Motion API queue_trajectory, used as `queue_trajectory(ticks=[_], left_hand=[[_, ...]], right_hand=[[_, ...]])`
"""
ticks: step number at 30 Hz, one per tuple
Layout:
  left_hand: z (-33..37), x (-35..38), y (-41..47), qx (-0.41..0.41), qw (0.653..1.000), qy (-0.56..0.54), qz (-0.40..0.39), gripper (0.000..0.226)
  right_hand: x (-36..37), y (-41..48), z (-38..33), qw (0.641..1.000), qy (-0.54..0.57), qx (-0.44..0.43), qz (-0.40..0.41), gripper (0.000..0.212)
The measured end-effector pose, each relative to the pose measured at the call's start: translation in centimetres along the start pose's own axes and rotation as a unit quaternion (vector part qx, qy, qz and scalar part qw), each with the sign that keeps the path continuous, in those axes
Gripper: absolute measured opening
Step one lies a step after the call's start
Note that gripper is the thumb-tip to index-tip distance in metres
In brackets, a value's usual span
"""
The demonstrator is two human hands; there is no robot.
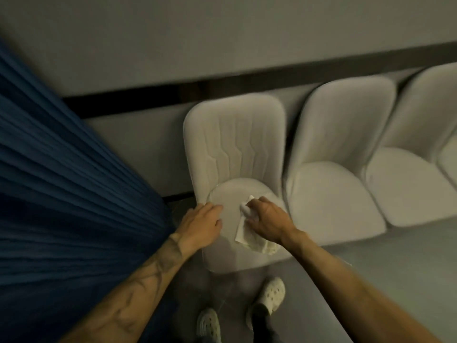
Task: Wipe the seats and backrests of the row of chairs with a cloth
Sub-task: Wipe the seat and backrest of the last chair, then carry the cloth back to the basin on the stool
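The step in hand appears to be the wiping of the seat of the first chair (235, 154), the one nearest the blue curtain (74, 181). The right hand (268, 220) presses a white cloth (243, 233) on the seat, its fingers curled over the bunched upper part of it; the rest trails flat toward the front edge. The left hand (201, 222) lies flat on the left side of the seat, fingers spread and holding nothing. I judge the next move needs strokes over the rest of the seat, then the backrest. I count three chairs fully visible, with the edge of a fourth at the far right, one cloth, two hands and two white shoes (272, 294) on the floor.
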State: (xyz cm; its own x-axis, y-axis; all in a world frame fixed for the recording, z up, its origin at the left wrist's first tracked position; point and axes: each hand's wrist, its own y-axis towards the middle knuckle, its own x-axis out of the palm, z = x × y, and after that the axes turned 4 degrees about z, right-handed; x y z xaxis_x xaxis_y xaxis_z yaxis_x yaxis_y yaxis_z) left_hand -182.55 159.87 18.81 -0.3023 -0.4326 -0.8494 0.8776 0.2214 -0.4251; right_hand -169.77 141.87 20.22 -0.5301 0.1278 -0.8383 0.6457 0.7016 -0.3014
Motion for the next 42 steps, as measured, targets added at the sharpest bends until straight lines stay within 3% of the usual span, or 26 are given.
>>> queue_trajectory(ticks=[8, 22, 42], left_hand=[[16.5, -9.0, -0.9, 0.062, 0.994, 0.074, 0.047, 0.054], [50.5, -10.2, 4.5, 0.083, 0.989, 0.086, 0.091, 0.054], [85.4, -12.0, 33.5, 0.122, 0.986, 0.096, 0.058, 0.049]], right_hand=[[-15.1, -9.2, 5.9, 0.995, 0.031, 0.052, 0.081, 0.035], [-35.4, -19.6, 29.1, 0.991, 0.0, 0.043, 0.129, 0.038], [-59.9, -14.2, 65.8, 0.987, -0.033, 0.105, 0.118, 0.039]])
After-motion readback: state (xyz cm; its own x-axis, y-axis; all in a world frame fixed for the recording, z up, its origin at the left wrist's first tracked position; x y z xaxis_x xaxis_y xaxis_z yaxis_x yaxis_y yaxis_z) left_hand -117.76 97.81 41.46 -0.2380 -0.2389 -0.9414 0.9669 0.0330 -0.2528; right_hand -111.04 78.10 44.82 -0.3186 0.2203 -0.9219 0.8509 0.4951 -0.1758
